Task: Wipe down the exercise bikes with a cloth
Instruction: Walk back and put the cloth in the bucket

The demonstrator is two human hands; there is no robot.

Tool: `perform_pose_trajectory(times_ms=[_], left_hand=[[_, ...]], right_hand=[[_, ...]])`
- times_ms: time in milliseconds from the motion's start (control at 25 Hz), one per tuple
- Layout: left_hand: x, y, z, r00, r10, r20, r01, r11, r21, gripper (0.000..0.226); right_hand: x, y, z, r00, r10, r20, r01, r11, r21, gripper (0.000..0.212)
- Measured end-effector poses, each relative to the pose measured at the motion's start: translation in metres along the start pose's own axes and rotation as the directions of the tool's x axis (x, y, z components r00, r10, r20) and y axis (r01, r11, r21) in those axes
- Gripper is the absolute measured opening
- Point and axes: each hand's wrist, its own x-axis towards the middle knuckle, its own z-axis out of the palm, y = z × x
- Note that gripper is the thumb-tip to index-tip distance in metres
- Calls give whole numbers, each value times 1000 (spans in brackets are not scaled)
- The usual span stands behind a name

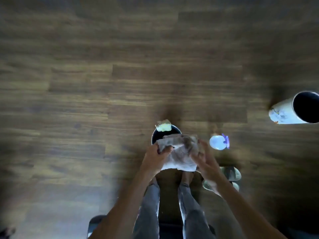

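I have the cloth [179, 152] up between both hands over the wooden floor [103, 83], just above a dark bucket [155, 135] that stands in front of my feet. My left hand [155, 156] pinches the cloth's upper left corner, fingers curled round the fabric. My right hand [202, 159] has its fingers wrapped into the cloth's right side — the picture is smeared there, but it reads as a grip. A yellow sponge [163, 127] sits on the bucket's far rim. Just to the right, on the floor, lies a pale spray bottle [218, 141] with a purple trigger. Farther right a white cylinder [293, 111] with a dark open mouth stands at the edge of view.

No exercise bike is in view, so I judge the wiping itself has not begun here.

Risks as I see them: if the cloth is wet, it may drip past the bucket and leave the boards slippery underfoot. A careless step could tip the bucket or kick the bottle — both sit close to my feet. The sponge could be knocked off the rim.

I can read no brand, label or writing; marks on the white cylinder are too blurred.
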Motion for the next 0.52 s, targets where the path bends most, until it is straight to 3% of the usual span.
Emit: perform_pose_trajectory(times_ms=[120, 240, 400, 520], left_hand=[[61, -127, 43, 987, -163, -5, 163, 986, 41, 6], [111, -216, 73, 965, -259, -29, 260, 965, 30, 11], [177, -275, 97, 964, -263, -33, 262, 965, -25, 21], [213, -297, 102, 974, -198, -107, 205, 977, 58, 10]], right_hand=[[62, 131, 20, 989, 138, 59, -129, 982, -137, 61], [115, 239, 43, 974, 224, 42, -210, 955, -209, 61], [177, 321, 66, 977, 214, 2, -201, 919, -339, 67], [206, 335, 75, 987, 156, -47, -163, 951, -263, 63]])
